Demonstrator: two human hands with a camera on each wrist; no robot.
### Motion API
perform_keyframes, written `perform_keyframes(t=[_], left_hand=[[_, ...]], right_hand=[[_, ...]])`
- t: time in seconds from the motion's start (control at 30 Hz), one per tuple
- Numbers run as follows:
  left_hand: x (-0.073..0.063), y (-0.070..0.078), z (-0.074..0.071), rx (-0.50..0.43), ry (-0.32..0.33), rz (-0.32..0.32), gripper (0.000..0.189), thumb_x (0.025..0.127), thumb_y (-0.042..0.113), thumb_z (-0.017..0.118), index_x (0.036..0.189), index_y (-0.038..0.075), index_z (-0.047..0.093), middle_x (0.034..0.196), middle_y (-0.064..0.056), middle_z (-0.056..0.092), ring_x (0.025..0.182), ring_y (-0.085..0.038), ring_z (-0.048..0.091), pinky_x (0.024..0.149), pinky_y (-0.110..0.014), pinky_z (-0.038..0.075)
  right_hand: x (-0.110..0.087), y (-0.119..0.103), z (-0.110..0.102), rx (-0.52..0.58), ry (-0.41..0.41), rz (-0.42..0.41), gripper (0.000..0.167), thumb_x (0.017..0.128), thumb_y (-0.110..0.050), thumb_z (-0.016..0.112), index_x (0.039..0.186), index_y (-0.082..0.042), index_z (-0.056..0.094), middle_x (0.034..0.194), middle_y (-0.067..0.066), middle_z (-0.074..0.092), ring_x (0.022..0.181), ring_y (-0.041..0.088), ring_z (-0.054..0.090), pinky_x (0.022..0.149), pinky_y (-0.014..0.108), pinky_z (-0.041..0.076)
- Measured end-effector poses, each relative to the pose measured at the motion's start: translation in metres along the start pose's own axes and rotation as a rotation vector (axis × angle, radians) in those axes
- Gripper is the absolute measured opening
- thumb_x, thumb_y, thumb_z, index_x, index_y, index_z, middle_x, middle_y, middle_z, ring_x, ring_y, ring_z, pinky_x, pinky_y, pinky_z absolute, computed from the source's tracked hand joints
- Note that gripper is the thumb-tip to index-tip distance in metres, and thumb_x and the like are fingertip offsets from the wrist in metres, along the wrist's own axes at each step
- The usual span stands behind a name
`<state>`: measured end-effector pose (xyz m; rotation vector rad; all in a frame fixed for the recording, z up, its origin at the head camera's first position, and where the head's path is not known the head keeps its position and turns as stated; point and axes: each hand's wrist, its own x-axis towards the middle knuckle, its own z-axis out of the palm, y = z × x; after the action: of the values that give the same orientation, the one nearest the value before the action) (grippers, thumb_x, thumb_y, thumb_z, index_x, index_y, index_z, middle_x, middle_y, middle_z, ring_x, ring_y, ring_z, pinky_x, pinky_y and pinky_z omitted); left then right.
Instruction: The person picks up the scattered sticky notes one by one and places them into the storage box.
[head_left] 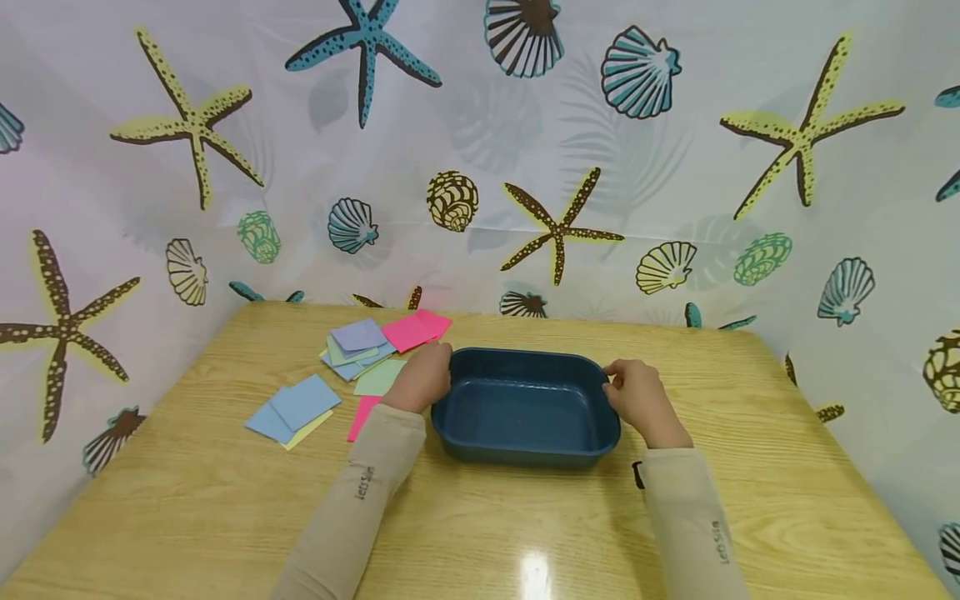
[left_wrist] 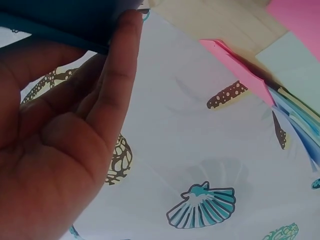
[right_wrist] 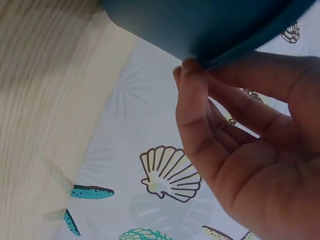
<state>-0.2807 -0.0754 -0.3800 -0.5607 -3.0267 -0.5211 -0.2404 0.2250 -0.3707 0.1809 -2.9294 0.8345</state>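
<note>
A dark blue rectangular tray (head_left: 525,457) with rounded corners and nothing in it sits in the middle of the head view. My left hand (head_left: 422,379) grips its left rim, and my right hand (head_left: 639,400) pinches the right rim. In the left wrist view, the left hand (left_wrist: 65,135) has its thumb and fingers on the tray's edge (left_wrist: 60,25). The right wrist view has the right hand (right_wrist: 250,135) with fingertips and thumb at the tray's rim (right_wrist: 200,30).
Left of the tray, blue sheets (head_left: 303,404) and a pile of purple, blue and green paper (head_left: 358,342) lie on the wooden table (head_left: 525,517). Pink paper (head_left: 412,331) and a pale green sheet (head_left: 378,377) are close to the left hand. A patterned curtain (head_left: 480,125) stands behind.
</note>
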Motion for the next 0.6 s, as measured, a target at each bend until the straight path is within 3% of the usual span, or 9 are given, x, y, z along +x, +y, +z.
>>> perform_keyframes(t=[0.23, 0.47, 0.6], left_hand=[[-0.0018, 0.0022, -0.0055, -0.017, -0.015, -0.009, 0.005, 0.085, -0.01, 0.056, 0.09, -0.007, 0.056, 0.082, -0.018, 0.058, 0.085, -0.033, 0.061, 0.076, -0.04, 0.05], [-0.0074, 0.0065, -0.0077, -0.005, 0.0, -0.024, 0.003, 0.088, -0.004, 0.06, 0.088, -0.004, 0.057, 0.082, -0.016, 0.061, 0.084, -0.032, 0.062, 0.075, -0.04, 0.051], [-0.0084, 0.0088, -0.0078, 0.003, 0.013, -0.036, 0.003, 0.09, -0.001, 0.06, 0.088, -0.003, 0.059, 0.083, -0.015, 0.063, 0.082, -0.029, 0.063, 0.074, -0.038, 0.051]], right_hand=[[-0.0015, -0.0044, -0.0042, 0.008, -0.056, 0.022, 0.032, 0.088, 0.002, 0.058, 0.118, 0.013, 0.058, 0.072, 0.011, 0.055, 0.058, 0.019, 0.048, 0.054, 0.03, 0.041], [-0.0044, -0.0048, -0.0056, 0.007, -0.13, 0.02, 0.045, 0.085, 0.005, 0.053, 0.129, 0.014, 0.052, 0.052, 0.002, 0.044, 0.045, 0.011, 0.036, 0.046, 0.025, 0.031], [-0.0074, -0.0054, -0.0073, 0.009, -0.153, 0.027, 0.046, 0.084, 0.003, 0.055, 0.129, 0.012, 0.052, 0.05, -0.001, 0.038, 0.045, 0.012, 0.034, 0.046, 0.025, 0.029]])
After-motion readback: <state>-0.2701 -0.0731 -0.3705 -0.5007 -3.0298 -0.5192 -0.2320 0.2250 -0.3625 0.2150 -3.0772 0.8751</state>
